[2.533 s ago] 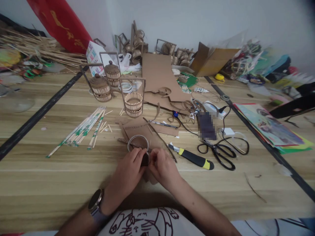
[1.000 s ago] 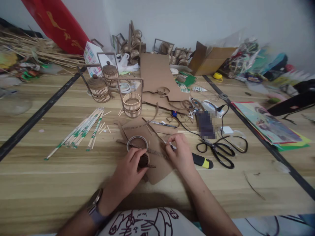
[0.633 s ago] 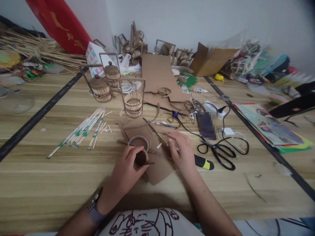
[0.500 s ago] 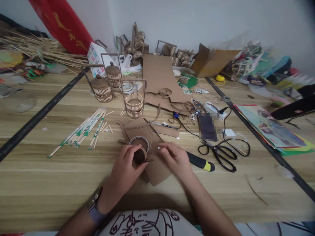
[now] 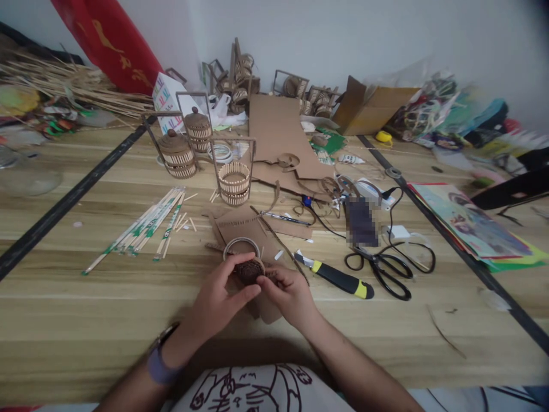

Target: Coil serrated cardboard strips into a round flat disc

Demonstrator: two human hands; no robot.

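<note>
Over the cardboard (image 5: 270, 249), both hands (image 5: 218, 293) (image 5: 291, 294) curl around a coil (image 5: 249, 271)

Place: craft workshop by the looks, small-scale handwork.
Table: lg. wood-top worktable (image 5: 86, 326) w/ dark strips (image 5: 101, 158) across, plain pale wall (image 5: 369, 40) behind.
Tools: blk./yel. utility knife (image 5: 343, 279), lg. blk. scissors (image 5: 373, 256), pen (image 5: 285, 218), lying loose.
Stock: wrapped stick pkgs. (image 5: 152, 225), flat cardbd. sheet (image 5: 274, 123), long thin canes (image 5: 72, 86) far l.
Mini pails: three (image 5: 234, 186) w/ tall handles mid-table, two lidded; heap of similar pieces (image 5: 240, 80) at back.
Handwork: cardbd. coil (image 5: 250, 271) in l. hand (image 5: 218, 296) & r. hand (image 5: 292, 294).
Scraps: cut strips (image 5: 277, 191), stick bits (image 5: 193, 224) strewn abt.
</note>
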